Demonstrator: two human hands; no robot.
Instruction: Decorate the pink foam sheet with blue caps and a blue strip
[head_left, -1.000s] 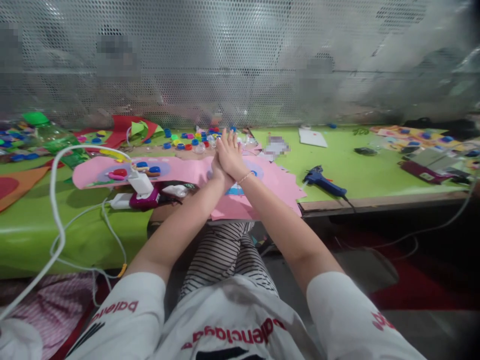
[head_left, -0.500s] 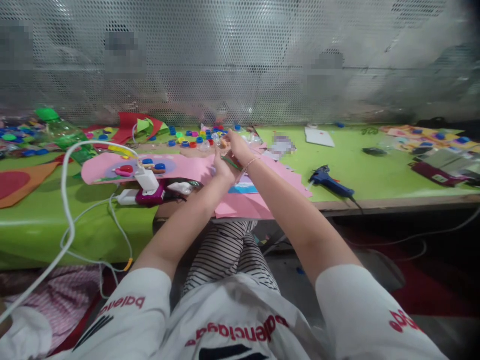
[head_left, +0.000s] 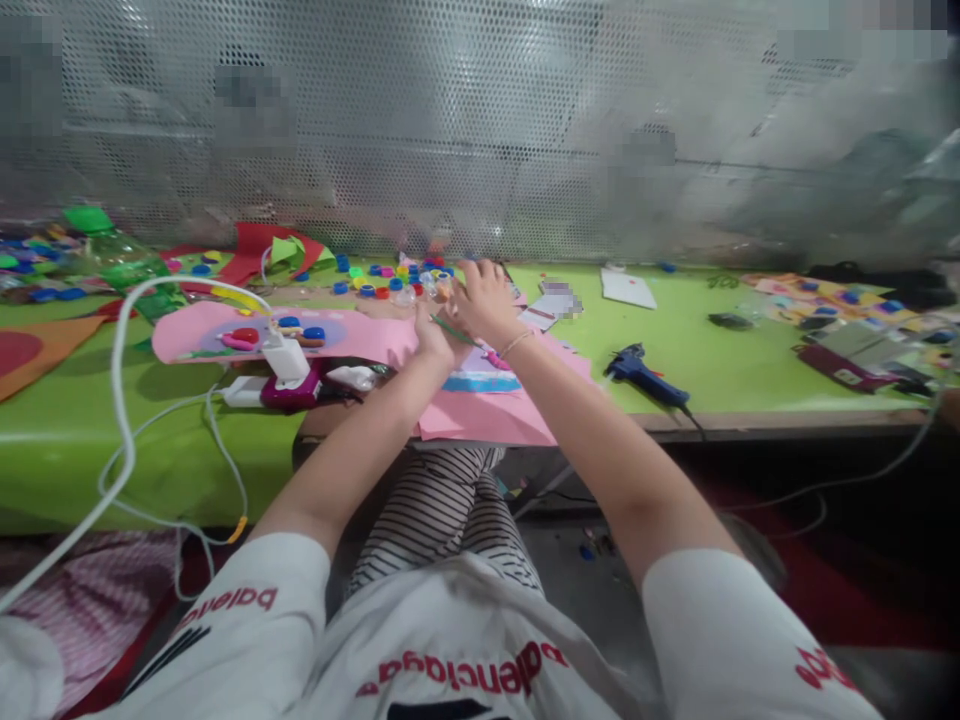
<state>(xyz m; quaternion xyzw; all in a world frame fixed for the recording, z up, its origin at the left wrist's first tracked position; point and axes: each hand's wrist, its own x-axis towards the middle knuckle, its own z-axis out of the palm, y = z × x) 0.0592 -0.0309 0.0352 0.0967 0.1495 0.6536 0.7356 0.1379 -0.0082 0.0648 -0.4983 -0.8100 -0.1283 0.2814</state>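
My left hand and my right hand are close together over a pink paper sheet at the table's front edge. The right hand's fingers are spread and bent over the work, its palm turned down. Of the left hand, the thumb side shows; its other fingers are hidden beside the right hand. A thin green piece lies between the two hands, and I cannot tell whether either grips it. Below the right hand, a small pink piece rests above a blue-and-white strip on the sheet.
A blue glue gun lies to the right, its cord over the edge. Several bottle caps are scattered behind my hands. On the left are a purple power strip with white cables, decorated pink paper and a green bottle.
My right hand has turned palm-down and spread its fingers. More of the sheet's blue-and-white strip and a pink piece now show under it. The view has shifted slightly.
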